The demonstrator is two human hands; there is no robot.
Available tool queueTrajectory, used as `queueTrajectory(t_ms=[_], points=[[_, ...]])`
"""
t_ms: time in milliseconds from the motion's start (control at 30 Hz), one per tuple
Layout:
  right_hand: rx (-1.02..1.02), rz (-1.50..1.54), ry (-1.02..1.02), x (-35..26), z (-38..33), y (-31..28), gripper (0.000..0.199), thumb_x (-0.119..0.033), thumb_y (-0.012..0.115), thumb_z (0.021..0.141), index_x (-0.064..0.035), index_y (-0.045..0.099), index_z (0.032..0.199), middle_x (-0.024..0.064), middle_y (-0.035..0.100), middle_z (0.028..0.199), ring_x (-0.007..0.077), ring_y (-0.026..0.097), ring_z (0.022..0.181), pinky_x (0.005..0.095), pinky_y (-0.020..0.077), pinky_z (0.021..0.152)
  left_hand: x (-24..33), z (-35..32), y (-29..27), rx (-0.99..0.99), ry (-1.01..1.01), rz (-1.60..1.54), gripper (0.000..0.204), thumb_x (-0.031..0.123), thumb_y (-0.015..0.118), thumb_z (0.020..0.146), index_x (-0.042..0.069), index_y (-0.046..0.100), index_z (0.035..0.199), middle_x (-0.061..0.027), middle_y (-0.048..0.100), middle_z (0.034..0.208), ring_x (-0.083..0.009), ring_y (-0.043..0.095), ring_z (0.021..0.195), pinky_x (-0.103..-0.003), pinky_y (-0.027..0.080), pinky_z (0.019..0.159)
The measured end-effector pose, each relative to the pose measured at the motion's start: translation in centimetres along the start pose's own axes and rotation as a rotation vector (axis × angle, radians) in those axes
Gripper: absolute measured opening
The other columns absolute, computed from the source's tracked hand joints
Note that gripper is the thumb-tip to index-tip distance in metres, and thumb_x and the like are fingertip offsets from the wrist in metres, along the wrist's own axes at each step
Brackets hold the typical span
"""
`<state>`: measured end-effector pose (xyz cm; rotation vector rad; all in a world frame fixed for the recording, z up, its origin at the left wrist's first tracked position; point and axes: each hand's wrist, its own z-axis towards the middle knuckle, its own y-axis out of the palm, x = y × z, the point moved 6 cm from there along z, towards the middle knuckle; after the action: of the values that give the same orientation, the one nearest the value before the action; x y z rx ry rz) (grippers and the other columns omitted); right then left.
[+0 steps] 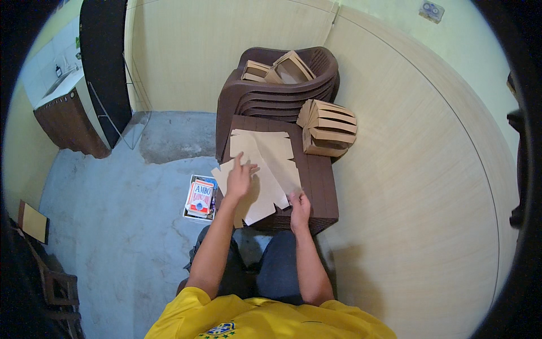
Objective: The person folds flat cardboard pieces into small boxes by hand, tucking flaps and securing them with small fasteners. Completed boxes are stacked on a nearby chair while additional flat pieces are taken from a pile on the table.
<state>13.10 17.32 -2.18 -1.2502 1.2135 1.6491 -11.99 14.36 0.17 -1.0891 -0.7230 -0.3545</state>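
1. The work area is bounded on the right by a pale panelled wall (429, 169); to the left, a blue-grey floor (124, 226) is seen.
2. A brown table (320, 192) is set between the person's knees and a stack of brown chairs (231, 99). A strip of its top is exposed along the right; on the left, the top is covered nearly to its edge.
3. On the table, flat cardboard (262, 155) with notched edges is laid; the number of pieces cannot be told.
4. The far right corner is taken up by a slotted cardboard box (328, 127); more cardboard forms (291, 66) are rested on the chairs. A white container (186, 206), filled with small packs (201, 196), is placed beside the table's left side.
5. The near right edge of the cardboard is grasped by the right hand (301, 209) — thumb uppermost.
6. The left hand (240, 178) is held over the cardboard, fingers spread, nothing grasped — contact cannot be confirmed.
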Motion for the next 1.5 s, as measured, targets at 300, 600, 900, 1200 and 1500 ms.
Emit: queueTrajectory(t_ms=[300,600,900,1200,1500], points=[[0.078,0.316,0.305,-0.3,1.7,0.8,0.047,-0.007,0.063,0.104,-0.0049,0.050,0.149,0.0108,0.063,0.145,0.0286,0.063,0.133,0.0501,0.0546,0.110,2.5,-1.7,1.8,-0.056,0.092,0.236,0.042,0.018,0.068,0.100,0.004,0.068,0.140,-0.0218,0.046,0.164,-0.0444,0.032,0.160,-0.054,0.031,0.130],[-0.149,-0.511,0.023,0.9,1.0,2.6,0.069,0.001,0.055,0.103,-0.0033,0.031,0.167,0.0211,0.041,0.169,0.0359,0.043,0.155,0.0448,0.0324,0.130,2.4,-2.4,3.2,-0.016,0.040,0.491,0.057,0.042,0.051,0.110,0.030,0.046,0.165,-0.0085,0.036,0.176,-0.0369,0.020,0.166,-0.068,0.007,0.132],[-0.532,-1.019,-0.374,-0.7,-1.9,10.3,0.086,-0.015,0.064,0.100,0.0012,0.020,0.171,0.0266,0.024,0.176,0.0410,0.024,0.164,0.0478,0.0209,0.134,-7.7,-2.2,7.0,0.106,-0.049,-0.151,0.060,0.039,0.054,0.108,0.012,0.048,0.162,-0.0182,0.043,0.169,-0.0378,0.035,0.159,-0.053,0.025,0.132],[-0.553,-1.422,-0.443,-0.4,-3.7,12.1,0.109,-0.061,0.069,0.094,0.0044,0.024,0.169,0.0233,0.022,0.178,0.0369,0.021,0.166,0.0514,0.0173,0.135,-11.7,-2.8,-10.6,0.509,-0.282,0.004,0.033,0.016,0.058,0.105,0.002,0.072,0.131,-0.0220,0.065,0.147,-0.0409,0.060,0.136,-0.051,0.048,0.114],[-0.500,-1.472,-0.424,-1.2,-4.9,11.2,0.117,-0.075,0.060,0.096,0.0106,0.024,0.166,0.0260,0.022,0.177,0.0380,0.017,0.167,0.0525,0.0158,0.135,-0.5,0.4,0.5,-0.132,0.034,0.440,0.050,0.040,0.045,0.113,0.036,0.051,0.162,-0.0057,0.036,0.176,-0.0313,0.026,0.165,-0.059,0.018,0.133]])
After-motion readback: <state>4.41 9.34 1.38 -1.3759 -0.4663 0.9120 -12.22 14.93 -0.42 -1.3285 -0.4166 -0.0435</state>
